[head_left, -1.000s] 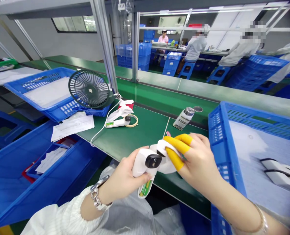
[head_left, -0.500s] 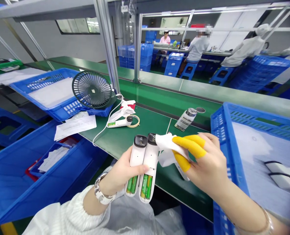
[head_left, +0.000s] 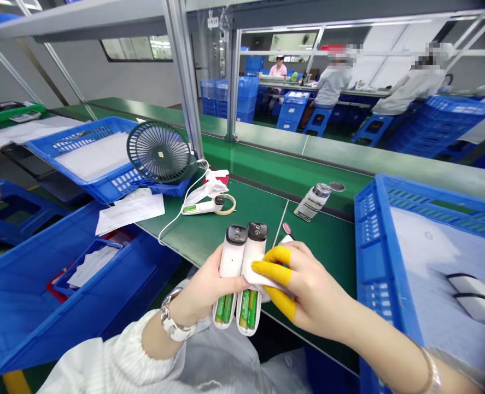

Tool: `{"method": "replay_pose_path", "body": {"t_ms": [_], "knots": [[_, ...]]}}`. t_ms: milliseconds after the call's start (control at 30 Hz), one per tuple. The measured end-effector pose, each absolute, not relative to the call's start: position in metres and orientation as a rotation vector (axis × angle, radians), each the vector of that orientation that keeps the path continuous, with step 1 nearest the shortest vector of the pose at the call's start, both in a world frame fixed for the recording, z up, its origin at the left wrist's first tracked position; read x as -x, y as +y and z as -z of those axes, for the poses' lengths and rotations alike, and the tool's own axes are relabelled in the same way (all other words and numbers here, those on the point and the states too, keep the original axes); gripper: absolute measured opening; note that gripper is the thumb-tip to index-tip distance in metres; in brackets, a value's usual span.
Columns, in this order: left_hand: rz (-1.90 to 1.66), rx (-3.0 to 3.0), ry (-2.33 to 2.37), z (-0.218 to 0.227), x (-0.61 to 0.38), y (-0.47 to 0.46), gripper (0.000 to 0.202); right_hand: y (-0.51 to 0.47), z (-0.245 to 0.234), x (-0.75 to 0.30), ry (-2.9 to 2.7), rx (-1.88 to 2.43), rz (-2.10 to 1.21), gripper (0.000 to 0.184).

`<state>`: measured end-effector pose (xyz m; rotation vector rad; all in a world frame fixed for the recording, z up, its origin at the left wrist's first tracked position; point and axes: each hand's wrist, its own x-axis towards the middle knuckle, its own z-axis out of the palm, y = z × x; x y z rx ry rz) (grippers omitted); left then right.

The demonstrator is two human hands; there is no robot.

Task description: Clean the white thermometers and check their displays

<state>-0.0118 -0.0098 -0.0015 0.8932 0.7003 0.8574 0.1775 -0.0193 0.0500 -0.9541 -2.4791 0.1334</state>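
My left hand [head_left: 205, 282] is closed around two white handheld devices with glossy black ends, held side by side. The left device [head_left: 231, 261] and the right device [head_left: 251, 253] both have uncovered battery bays at the bottom, with green batteries [head_left: 248, 307] inside. My right hand [head_left: 311, 293] wears yellow finger cots and pinches a white wiping cloth [head_left: 262, 278], pressing it on the middle of the right device. Most of the cloth is hidden under the fingers. A similar device [head_left: 203, 207] lies on the green bench by a tape roll [head_left: 234, 203].
A silver-topped bottle [head_left: 313, 202] stands on the bench [head_left: 262, 200]. On the right is a blue crate [head_left: 367, 235] with white parts. A dark fan [head_left: 160, 153], its cable and another blue crate [head_left: 90, 189] are at left. Co-workers sit across the room.
My right hand has moved left and down with the cloth, from the black end of the right device to its middle. The left hand keeps its hold.
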Motion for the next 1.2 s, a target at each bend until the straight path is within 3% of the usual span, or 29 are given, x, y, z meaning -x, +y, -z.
{"method": "replay_pose_path", "body": {"t_ms": [100,333,500,800,967,1200], "knots": [[-0.833,-0.803,0.674,0.002,0.013,-0.009,0.053,-0.020,-0.050,-0.178,-2.516,0.924,-0.169,0.014],[-0.764,-0.579,0.611,0.002,0.017,-0.006,0.041,-0.008,-0.042,-0.193,-2.124,1.245,0.291,0.018],[-0.750,-0.456,0.462,0.005,0.012,-0.007,0.036,-0.002,-0.042,-0.192,-2.035,1.198,0.390,0.021],[-0.677,-0.453,0.311,0.003,0.005,-0.008,0.036,-0.009,-0.040,-0.184,-2.121,1.064,-0.010,0.024],[-0.731,-0.470,0.352,0.002,0.006,-0.010,0.038,-0.025,-0.048,-0.175,-2.306,0.769,-0.217,0.019],[-0.753,-0.480,0.392,-0.002,0.006,-0.008,0.029,-0.039,-0.050,-0.163,-2.554,0.528,-0.260,0.015]]}}
